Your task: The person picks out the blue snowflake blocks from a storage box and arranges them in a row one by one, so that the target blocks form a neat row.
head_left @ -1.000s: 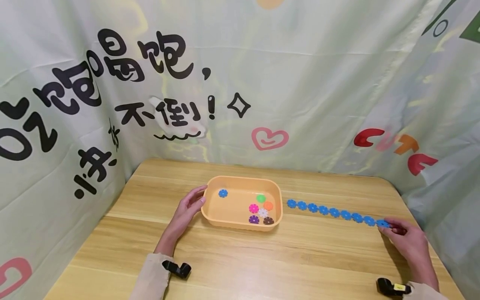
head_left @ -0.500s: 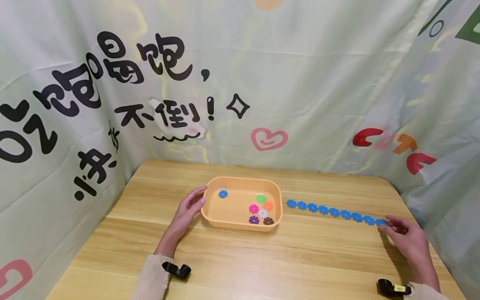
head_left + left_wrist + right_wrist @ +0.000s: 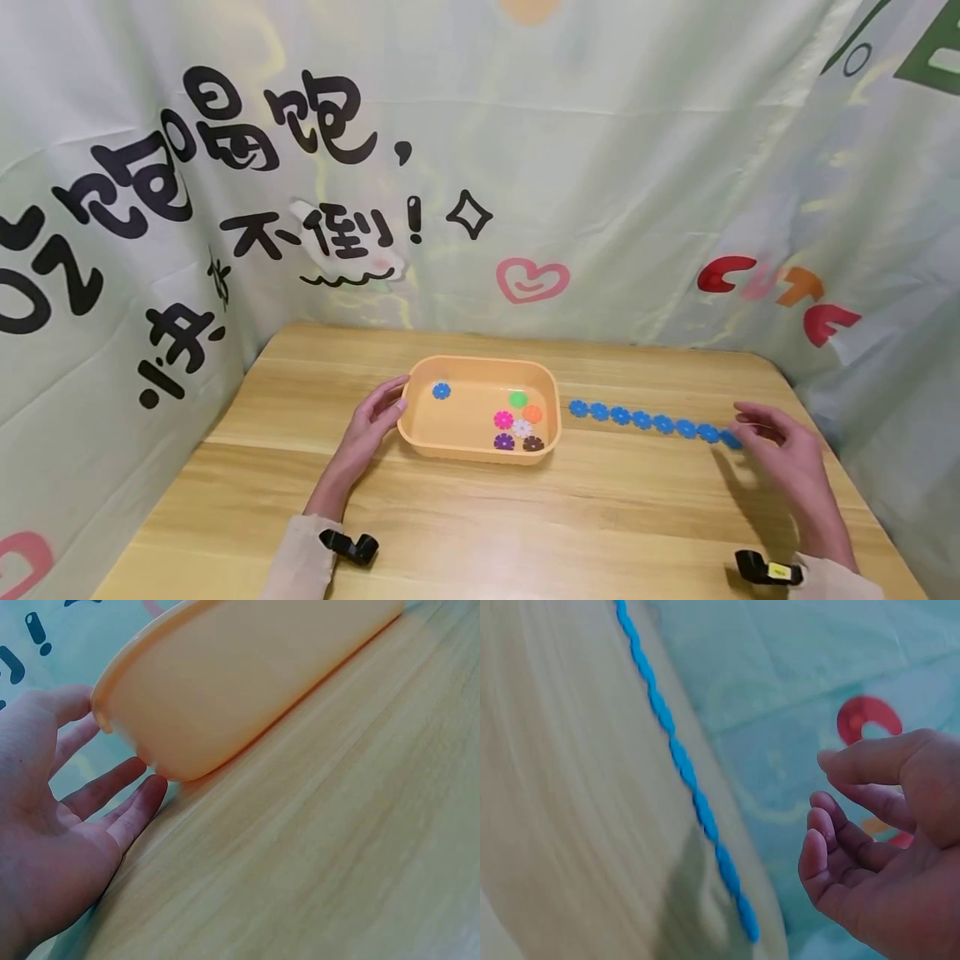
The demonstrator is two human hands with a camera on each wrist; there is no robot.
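My left hand (image 3: 375,421) touches the left end of an orange plastic tray (image 3: 480,360) with its fingertips. In the left wrist view, its loosely bent fingers lie against the tray's end wall (image 3: 225,682). My right hand (image 3: 787,458) hovers above the right end of a chain of blue snowflake discs (image 3: 641,420), holding nothing. The right wrist view shows the chain (image 3: 681,761) flat on the table, apart from the fingers (image 3: 870,765). In the head view the hand hides the chain's right end.
Inside the tray a blue disc (image 3: 441,391) lies alone at the left. Green (image 3: 518,400), orange (image 3: 532,414), pink (image 3: 503,420), white (image 3: 522,428), purple (image 3: 504,442) and brown (image 3: 533,444) discs cluster at the right. A printed curtain (image 3: 637,183) surrounds the wooden table (image 3: 600,517).
My right hand has let go of the chain's right end, lifted and shifted left over it. The chain and my left hand stay put; the head view has turned slightly right.
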